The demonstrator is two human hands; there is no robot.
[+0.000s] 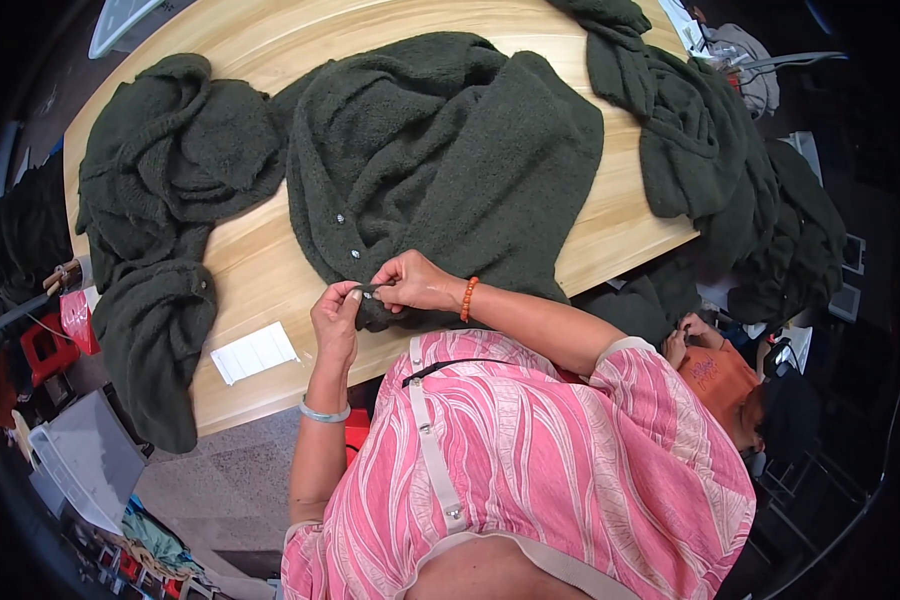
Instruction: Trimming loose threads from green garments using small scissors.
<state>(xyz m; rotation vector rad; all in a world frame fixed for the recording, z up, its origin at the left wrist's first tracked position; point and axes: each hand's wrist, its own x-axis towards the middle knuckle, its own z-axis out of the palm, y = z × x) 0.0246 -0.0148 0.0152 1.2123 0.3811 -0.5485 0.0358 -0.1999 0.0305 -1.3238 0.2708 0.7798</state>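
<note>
A dark green knit cardigan (450, 150) lies spread over the wooden table in front of me. Two shiny buttons (340, 218) (355, 254) show along its left edge. At the near end of that edge, my left hand (337, 312) pinches the knit between thumb and fingers. Close beside it, my right hand (417, 283) is closed on the same bit of edge, its fingertips nearly meeting the left ones. A small shiny spot, perhaps another button, shows between the fingertips. Whether a needle or thread is held there is too small to tell.
More dark green knits lie on the table (255, 275) at the left (180, 150) and right (695, 150), some hanging over its edges. White paper (254, 353) lies near the front. A person in an orange top (718, 385) sits at the right; a grey plastic bin (82, 455) stands lower left.
</note>
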